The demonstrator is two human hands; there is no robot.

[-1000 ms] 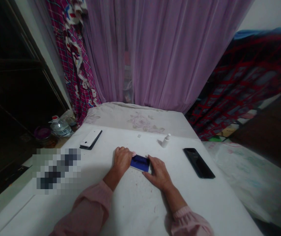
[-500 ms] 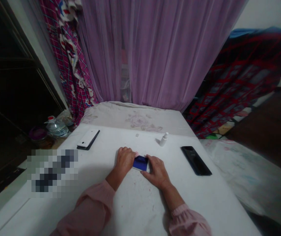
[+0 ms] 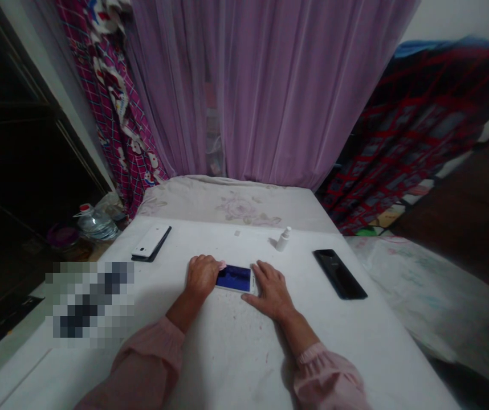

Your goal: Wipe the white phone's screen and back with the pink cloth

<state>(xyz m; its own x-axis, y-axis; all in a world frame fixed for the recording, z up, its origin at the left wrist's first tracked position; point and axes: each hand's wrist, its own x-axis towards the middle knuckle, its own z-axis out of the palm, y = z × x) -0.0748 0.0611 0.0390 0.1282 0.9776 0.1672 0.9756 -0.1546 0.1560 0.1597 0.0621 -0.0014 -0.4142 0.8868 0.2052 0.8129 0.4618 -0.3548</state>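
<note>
The left hand [image 3: 203, 277] clutches a pink cloth [image 3: 223, 265] at one end of a white-framed phone [image 3: 233, 278] lying face-up on a white surface [image 3: 227, 356]; the right hand [image 3: 272, 289] spreads, ungripping, around the other end.

Left hand [image 3: 202, 276] palm down, fingers curled; right hand [image 3: 272, 290] flatter, thumb [image 3: 251, 299] spread wide; both forearms [image 3: 300, 337] angled inward.
</note>
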